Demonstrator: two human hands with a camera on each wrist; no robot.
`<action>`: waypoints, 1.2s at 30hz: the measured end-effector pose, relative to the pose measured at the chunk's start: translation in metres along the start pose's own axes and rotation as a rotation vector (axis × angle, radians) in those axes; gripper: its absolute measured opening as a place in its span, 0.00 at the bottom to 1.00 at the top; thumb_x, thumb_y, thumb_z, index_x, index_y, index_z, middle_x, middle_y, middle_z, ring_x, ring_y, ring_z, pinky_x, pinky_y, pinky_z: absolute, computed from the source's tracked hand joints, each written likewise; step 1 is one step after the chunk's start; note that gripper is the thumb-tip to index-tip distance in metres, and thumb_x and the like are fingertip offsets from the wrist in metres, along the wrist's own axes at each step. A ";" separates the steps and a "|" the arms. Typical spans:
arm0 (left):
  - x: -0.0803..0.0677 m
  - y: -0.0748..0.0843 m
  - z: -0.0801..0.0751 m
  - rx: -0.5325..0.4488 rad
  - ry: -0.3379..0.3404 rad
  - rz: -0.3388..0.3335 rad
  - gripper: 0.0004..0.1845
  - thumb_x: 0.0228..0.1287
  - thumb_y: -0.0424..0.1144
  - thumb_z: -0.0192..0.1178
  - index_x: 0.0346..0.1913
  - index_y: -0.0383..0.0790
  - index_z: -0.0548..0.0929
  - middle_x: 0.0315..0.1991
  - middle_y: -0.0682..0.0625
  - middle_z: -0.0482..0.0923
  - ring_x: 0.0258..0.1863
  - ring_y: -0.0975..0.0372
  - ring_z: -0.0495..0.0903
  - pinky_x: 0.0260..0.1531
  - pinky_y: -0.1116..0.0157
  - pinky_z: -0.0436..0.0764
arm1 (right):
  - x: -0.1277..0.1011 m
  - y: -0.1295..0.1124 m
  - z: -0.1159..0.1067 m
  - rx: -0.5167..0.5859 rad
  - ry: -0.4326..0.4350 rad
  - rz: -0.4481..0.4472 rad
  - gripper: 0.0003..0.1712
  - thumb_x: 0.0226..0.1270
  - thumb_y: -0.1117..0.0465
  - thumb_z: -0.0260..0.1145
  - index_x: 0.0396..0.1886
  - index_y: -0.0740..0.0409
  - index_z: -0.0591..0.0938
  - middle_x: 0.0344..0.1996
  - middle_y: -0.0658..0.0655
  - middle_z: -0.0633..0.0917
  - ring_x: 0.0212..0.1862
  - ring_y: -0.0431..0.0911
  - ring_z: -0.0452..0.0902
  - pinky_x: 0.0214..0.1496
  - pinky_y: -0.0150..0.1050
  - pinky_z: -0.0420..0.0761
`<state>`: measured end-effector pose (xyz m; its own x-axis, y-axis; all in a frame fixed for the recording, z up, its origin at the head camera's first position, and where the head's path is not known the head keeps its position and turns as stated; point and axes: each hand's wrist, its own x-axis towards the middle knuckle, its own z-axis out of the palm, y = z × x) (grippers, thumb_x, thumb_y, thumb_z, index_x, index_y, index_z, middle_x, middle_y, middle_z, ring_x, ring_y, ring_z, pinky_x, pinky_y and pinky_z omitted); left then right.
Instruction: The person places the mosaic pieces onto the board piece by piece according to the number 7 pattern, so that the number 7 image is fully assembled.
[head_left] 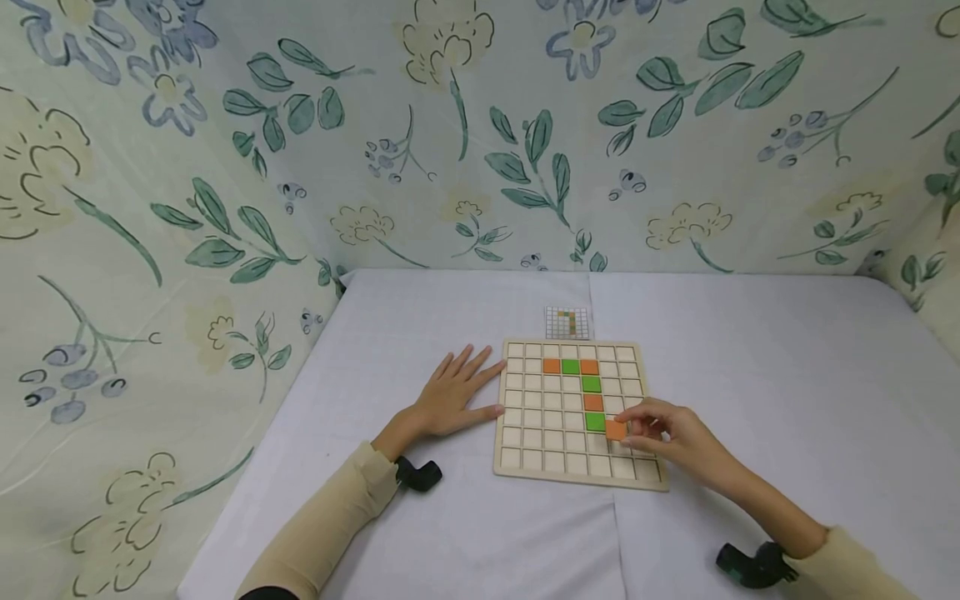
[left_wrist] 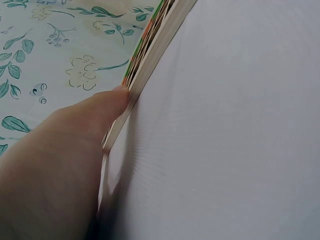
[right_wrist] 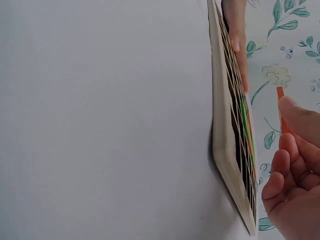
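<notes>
Two hands work at a pale wooden square grid board [head_left: 579,412] lying flat on the white tablecloth-covered table [head_left: 750,375]. Nearest, at about 4 o'clock from the board's centre, the right hand [head_left: 675,440] pinches a small orange square tile [head_left: 616,430] between thumb and fingertips. The right wrist view shows this tile [right_wrist: 281,107] raised clear of the board face [right_wrist: 227,140], not yet seated. It hovers just at 4 o'clock of the lower green tile [head_left: 595,422], over the cells near the board's right side.

At 9 o'clock of the board, the left hand [head_left: 452,398] lies flat on the cloth, fingers straight and spread, gripping nothing; its thumb tip [left_wrist: 117,97] touches the board's left edge [left_wrist: 150,55] and steadies it.

Five tiles sit in the grid: orange [head_left: 551,366], green [head_left: 571,366], orange [head_left: 589,366] in a row, then green, orange, green descending.

Judged step: placing the next orange tile. The next move calls for aligning it square over an empty cell and lowering it flat.

Farthest, at 12 o'clock, a small printed pattern card [head_left: 567,322] lies just beyond the board.
</notes>
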<state>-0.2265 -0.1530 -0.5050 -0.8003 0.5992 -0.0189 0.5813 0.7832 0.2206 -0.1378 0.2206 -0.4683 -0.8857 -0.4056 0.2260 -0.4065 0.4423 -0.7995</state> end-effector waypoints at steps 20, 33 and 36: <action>0.000 0.001 -0.003 0.005 0.003 0.011 0.44 0.68 0.75 0.38 0.81 0.61 0.46 0.81 0.51 0.38 0.79 0.50 0.34 0.73 0.46 0.36 | 0.006 0.000 0.018 -0.009 -0.073 0.047 0.14 0.55 0.66 0.78 0.42 0.61 0.86 0.26 0.46 0.76 0.28 0.38 0.69 0.26 0.31 0.71; -0.001 0.002 -0.003 -0.004 0.016 0.019 0.43 0.68 0.73 0.40 0.81 0.61 0.47 0.81 0.50 0.40 0.79 0.50 0.35 0.73 0.46 0.36 | 0.007 -0.001 0.021 -0.038 -0.076 0.105 0.14 0.55 0.66 0.78 0.42 0.61 0.86 0.26 0.47 0.76 0.29 0.38 0.69 0.27 0.30 0.71; -0.001 0.002 -0.002 0.000 0.009 0.010 0.43 0.68 0.74 0.39 0.81 0.62 0.46 0.81 0.51 0.39 0.79 0.50 0.34 0.73 0.46 0.35 | 0.007 -0.002 0.021 -0.043 -0.076 0.108 0.15 0.55 0.65 0.78 0.42 0.61 0.87 0.26 0.47 0.75 0.28 0.39 0.69 0.27 0.30 0.70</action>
<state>-0.2250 -0.1523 -0.5026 -0.7956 0.6057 -0.0081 0.5894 0.7771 0.2210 -0.1388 0.1998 -0.4764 -0.9059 -0.4123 0.0963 -0.3207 0.5197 -0.7919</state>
